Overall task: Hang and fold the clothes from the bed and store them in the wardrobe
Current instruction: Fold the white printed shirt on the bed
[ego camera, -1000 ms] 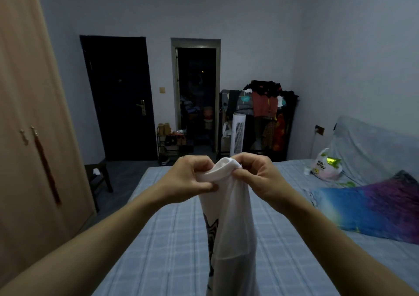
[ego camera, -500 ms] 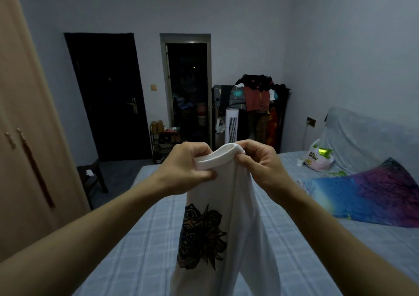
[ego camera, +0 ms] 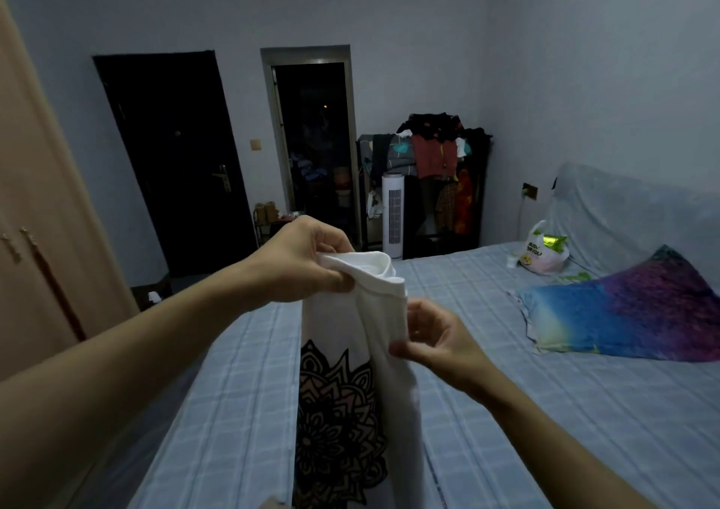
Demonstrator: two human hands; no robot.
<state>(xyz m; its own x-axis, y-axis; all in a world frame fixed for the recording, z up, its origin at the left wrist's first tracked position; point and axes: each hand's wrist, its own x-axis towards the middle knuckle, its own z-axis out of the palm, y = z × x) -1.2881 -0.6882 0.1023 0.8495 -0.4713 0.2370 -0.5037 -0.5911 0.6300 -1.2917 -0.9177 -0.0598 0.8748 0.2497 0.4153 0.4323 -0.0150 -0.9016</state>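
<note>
A white T-shirt (ego camera: 343,321) with a black mandala print hangs in front of me above the bed (ego camera: 506,411). My left hand (ego camera: 300,263) grips its collar at the top. Lower down, my right hand (ego camera: 432,337) pinches the shirt's right edge between thumb and fingers. The shirt's lower part runs out of the frame at the bottom. The wooden wardrobe (ego camera: 43,243) stands at the left with its doors closed.
The bed has a blue checked sheet, a colourful pillow (ego camera: 623,313) and a plastic bag (ego camera: 543,251) near the headboard. A rack piled with clothes (ego camera: 432,157) and a white tower fan (ego camera: 392,216) stand by the far wall. A dark door (ego camera: 175,157) and an open doorway (ego camera: 315,146) are beyond.
My right hand has left the collar and dropped to the shirt's right edge. The left hand keeps the collar, and the shirt has turned so the print faces me.
</note>
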